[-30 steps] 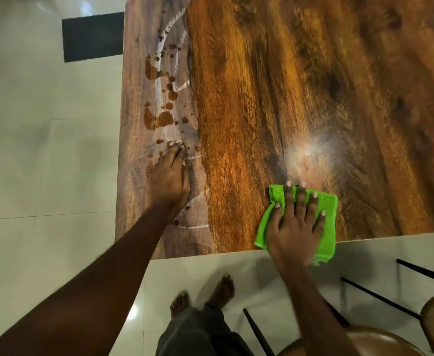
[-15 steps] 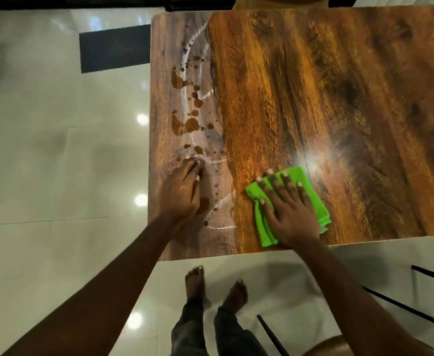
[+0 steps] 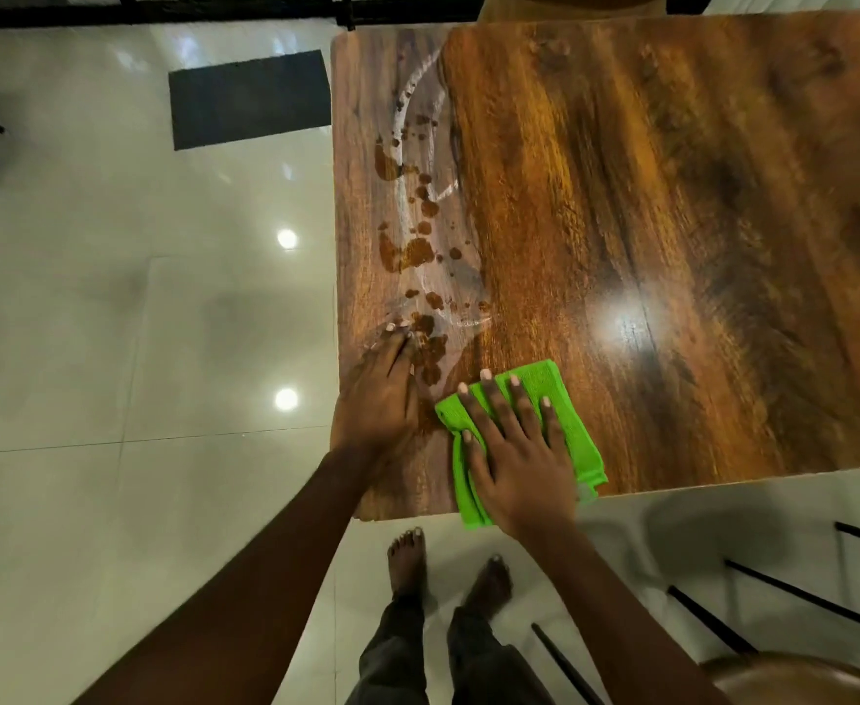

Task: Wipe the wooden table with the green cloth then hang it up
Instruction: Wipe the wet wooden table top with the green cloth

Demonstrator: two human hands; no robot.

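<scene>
The wooden table point(image 3: 672, 221) fills the upper right of the head view. Brown liquid spots and pale smear streaks point(image 3: 418, 246) run along its left strip. A folded green cloth point(image 3: 578, 440) lies at the table's near edge, one corner hanging over it. My right hand point(image 3: 514, 450) presses flat on the cloth with fingers spread and straight. My left hand point(image 3: 382, 394) rests flat on the table just left of the cloth, fingertips touching the nearest spots.
Glossy white floor tiles point(image 3: 138, 348) lie to the left and in front of the table. A dark mat point(image 3: 250, 99) lies on the floor at the far left. A brown chair with black legs point(image 3: 794, 674) stands at the lower right. My bare feet point(image 3: 448, 567) are below the table edge.
My right hand has slid the cloth leftward along the near edge, close to my left hand and the spots. The left hand stays planted on the table.
</scene>
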